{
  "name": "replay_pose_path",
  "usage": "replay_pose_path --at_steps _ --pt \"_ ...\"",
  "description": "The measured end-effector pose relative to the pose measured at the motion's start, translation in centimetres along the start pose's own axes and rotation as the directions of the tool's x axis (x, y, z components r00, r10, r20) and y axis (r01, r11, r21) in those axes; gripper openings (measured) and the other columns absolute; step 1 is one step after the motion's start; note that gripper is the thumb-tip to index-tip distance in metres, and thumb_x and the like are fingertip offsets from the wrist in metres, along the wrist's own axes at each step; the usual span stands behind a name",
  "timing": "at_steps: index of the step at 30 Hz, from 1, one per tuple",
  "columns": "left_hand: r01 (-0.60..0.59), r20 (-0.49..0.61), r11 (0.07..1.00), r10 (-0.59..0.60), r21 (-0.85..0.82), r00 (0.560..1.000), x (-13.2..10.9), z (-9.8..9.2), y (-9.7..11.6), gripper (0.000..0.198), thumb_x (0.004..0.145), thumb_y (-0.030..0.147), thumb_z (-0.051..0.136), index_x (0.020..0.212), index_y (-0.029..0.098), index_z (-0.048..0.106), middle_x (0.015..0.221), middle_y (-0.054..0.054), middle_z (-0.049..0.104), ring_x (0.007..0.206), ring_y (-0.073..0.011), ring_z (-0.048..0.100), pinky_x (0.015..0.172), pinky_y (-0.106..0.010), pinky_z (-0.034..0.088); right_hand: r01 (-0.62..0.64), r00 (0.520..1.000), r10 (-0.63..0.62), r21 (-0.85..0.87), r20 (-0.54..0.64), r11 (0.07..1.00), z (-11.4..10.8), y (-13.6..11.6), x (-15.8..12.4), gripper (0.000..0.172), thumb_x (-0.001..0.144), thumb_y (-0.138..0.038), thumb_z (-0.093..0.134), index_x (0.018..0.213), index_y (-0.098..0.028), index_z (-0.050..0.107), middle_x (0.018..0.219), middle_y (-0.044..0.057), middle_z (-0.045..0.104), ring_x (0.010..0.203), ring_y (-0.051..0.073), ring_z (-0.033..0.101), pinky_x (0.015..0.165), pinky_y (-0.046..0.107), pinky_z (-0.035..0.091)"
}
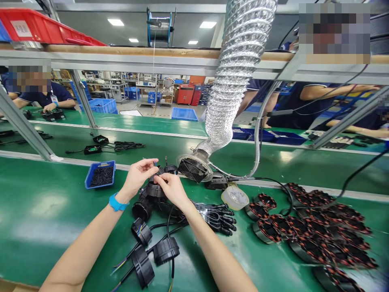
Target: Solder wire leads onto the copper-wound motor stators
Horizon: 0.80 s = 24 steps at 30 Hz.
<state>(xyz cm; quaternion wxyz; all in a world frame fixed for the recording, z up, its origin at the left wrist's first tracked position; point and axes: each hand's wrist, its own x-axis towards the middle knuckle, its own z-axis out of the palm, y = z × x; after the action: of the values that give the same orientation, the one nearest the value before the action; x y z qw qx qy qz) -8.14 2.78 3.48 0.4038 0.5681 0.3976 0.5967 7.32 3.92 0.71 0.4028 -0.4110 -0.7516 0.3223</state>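
My left hand [138, 175] is raised over the green mat, its fingers pinched on thin wire ends at a black round housing [155, 189]. My right hand [172, 187] grips the same housing from the right, fingers closed on it. A blue band sits on my left wrist. Below the hands lie several more black round housings with cables [148, 247]. A bundle of black cable plugs [219, 217] rests just right of my right forearm.
A small blue bin of black parts [100, 174] stands to the left. A fume fan [193, 168] on a silver flexible duct [234, 81] hangs just behind. Several copper-wound coils [316, 235] are piled at the right. A clear tape roll [234, 197] lies beside them. Other people work across the conveyor.
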Motion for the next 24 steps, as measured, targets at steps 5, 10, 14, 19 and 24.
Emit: replay_pose_path --at_steps 5,10,14,19,24 --pt "-0.022 -0.076 0.999 0.019 -0.037 0.997 0.1 -0.3 0.3 0.023 0.076 0.037 0.076 0.084 0.016 0.069 0.076 0.0 0.061 0.062 -0.0095 0.05 0.058 -0.022 0.042 -0.025 0.999 0.025 -0.024 0.021 0.999 0.2 -0.2 -0.1 0.033 0.089 -0.037 0.056 0.071 -0.016 0.074 0.066 0.003 0.07 0.06 0.015 0.057 0.057 0.025 0.039" --pt "0.013 -0.039 0.996 -0.017 -0.084 0.999 0.4 -0.6 -0.2 0.022 0.078 0.035 0.074 0.084 0.015 0.07 0.082 -0.004 0.067 0.064 -0.0096 0.053 0.062 -0.022 0.044 -0.024 1.0 0.024 -0.028 0.016 0.999 0.2 -0.1 -0.1 0.031 0.088 -0.036 0.057 0.072 -0.015 0.074 0.066 0.003 0.07 0.058 0.014 0.056 0.058 0.025 0.039" --pt "0.069 0.002 0.982 -0.07 -0.177 0.998 0.6 -0.7 -0.3 0.025 0.077 0.035 0.076 0.089 0.014 0.073 0.087 -0.006 0.069 0.064 -0.0094 0.055 0.062 -0.022 0.046 -0.009 0.999 0.01 -0.013 0.041 1.0 0.0 0.0 0.1 0.032 0.089 -0.035 0.056 0.072 -0.015 0.074 0.066 0.002 0.07 0.059 0.014 0.056 0.058 0.025 0.038" --pt "0.104 -0.064 0.948 -0.129 -0.302 0.99 0.7 -0.6 -0.4 0.028 0.065 0.03 0.085 0.082 0.014 0.071 0.072 -0.001 0.065 0.056 -0.0079 0.055 0.056 -0.021 0.046 -0.008 0.996 0.005 0.035 0.088 0.999 0.0 -0.2 0.0 0.031 0.09 -0.033 0.055 0.074 -0.015 0.074 0.067 0.001 0.069 0.062 0.014 0.056 0.061 0.024 0.038" --pt "0.055 -0.125 0.953 -0.096 -0.298 0.988 0.7 -0.4 -0.9 0.03 0.062 0.028 0.086 0.076 0.015 0.064 0.068 0.003 0.06 0.05 -0.0063 0.054 0.052 -0.02 0.046 -0.004 0.988 -0.015 0.12 0.154 0.993 0.1 -0.5 -0.1 0.032 0.091 -0.031 0.053 0.072 -0.015 0.073 0.067 0.0 0.067 0.061 0.012 0.053 0.06 0.023 0.037"
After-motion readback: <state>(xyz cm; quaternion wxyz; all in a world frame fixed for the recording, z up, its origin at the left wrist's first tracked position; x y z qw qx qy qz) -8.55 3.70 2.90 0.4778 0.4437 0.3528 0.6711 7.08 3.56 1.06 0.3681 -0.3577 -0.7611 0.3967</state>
